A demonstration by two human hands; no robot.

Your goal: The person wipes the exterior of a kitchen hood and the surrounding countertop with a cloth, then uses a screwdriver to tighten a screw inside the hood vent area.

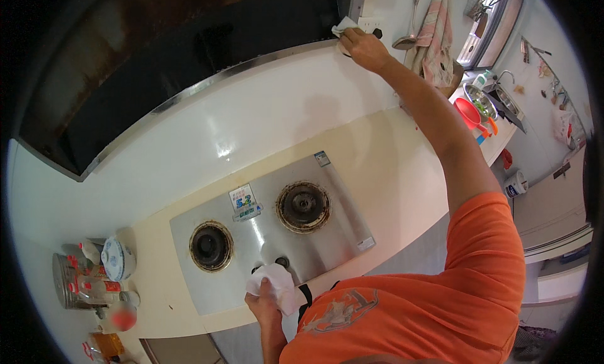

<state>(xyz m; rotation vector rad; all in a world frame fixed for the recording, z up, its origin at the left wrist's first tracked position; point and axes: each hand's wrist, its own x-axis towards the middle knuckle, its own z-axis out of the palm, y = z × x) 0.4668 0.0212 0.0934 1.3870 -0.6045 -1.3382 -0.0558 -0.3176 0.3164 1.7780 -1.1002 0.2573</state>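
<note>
My right hand [363, 48] is raised to the right end of the range hood [182, 56], fingers closed on a small white cloth [345, 25] at the hood's edge beside a wall socket [371, 22]. My left hand [263, 301] grips a larger crumpled white cloth [280, 282] at the front of the steel two-burner gas hob [327, 238], partly covering its knobs. The burners [303, 207] have stained rims.
Bottles [94, 288] and a lidded pot [118, 257] crowd the left of the counter [390, 162]. At the right are a red bowl [469, 114], steel basin, sink [508, 100] and window. A ladle [404, 42] and towel [434, 43] hang on the wall.
</note>
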